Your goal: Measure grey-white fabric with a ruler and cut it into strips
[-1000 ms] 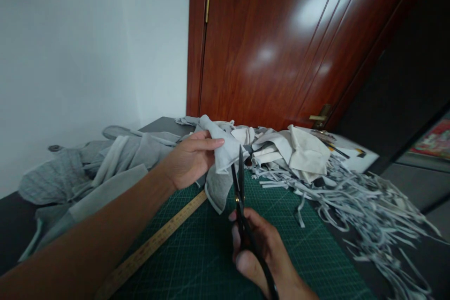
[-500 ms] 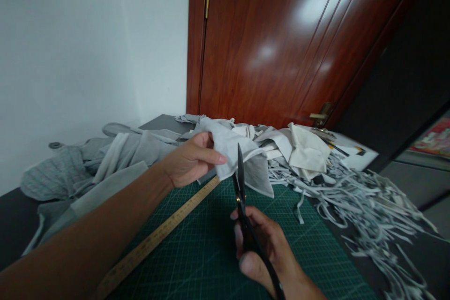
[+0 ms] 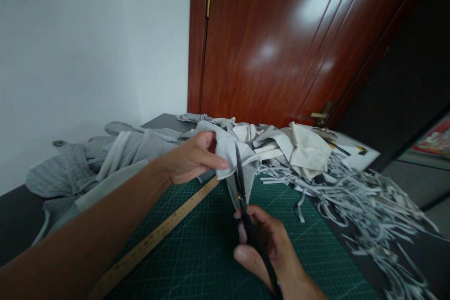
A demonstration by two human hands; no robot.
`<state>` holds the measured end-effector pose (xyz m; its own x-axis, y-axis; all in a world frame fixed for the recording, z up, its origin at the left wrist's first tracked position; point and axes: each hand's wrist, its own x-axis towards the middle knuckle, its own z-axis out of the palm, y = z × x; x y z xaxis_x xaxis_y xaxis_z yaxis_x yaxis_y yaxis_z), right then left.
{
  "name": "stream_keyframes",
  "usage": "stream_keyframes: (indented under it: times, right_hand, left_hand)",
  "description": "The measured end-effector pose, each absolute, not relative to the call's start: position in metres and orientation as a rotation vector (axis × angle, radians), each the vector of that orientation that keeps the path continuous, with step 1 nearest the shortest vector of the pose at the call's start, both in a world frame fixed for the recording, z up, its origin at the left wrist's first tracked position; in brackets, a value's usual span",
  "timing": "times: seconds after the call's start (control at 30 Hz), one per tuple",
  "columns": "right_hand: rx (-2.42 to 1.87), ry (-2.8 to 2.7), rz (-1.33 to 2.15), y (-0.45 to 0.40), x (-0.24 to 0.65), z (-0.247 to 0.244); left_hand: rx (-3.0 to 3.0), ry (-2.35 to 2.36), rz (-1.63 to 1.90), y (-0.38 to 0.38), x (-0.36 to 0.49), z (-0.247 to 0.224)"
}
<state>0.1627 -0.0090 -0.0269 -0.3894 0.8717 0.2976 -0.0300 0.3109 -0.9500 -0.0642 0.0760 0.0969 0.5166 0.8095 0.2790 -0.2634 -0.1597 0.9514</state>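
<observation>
Pinched between the thumb and fingers of my left hand point(image 3: 193, 159) is a light grey piece of fabric point(image 3: 230, 150), raised above the mat. A flap of it hangs down behind the scissors. My right hand point(image 3: 269, 248) grips black-handled scissors point(image 3: 242, 192) by their loops, points facing away from me. The dark blades lie at the fabric's edge, one in front of the cloth and the other partly hidden by it. Under both hands lies a green cutting mat point(image 3: 197, 253), with a wooden ruler point(image 3: 172, 225) slanting across its left part.
Grey cloth point(image 3: 130, 154) is heaped on the left. Cream fabric point(image 3: 309, 152) lies at the back right, beside a white board point(image 3: 365, 157). A tangle of cut strips point(image 3: 365, 215) spreads along the right side. Behind the table stand a wooden door point(image 3: 256, 56) and a white wall point(image 3: 87, 47).
The hanging flap of fabric has swung left and now hangs lower behind the blades. The scissors' blades have come closer together. Both hands have barely moved.
</observation>
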Motion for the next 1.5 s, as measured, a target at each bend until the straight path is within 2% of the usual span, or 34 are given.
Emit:
stream_keyframes:
  times: [1.03, 1.5]
  right_hand:
    - [-0.864, -1.664, 1.178, -0.007, 0.158, -0.032]
    - [-0.806, -1.664, 1.136, -0.006, 0.157, -0.041]
  left_hand:
    - [1.467, 0.485, 1.014, 0.076, -0.065, 0.098]
    - [1.155, 0.454, 1.178, 0.079, -0.059, 0.104]
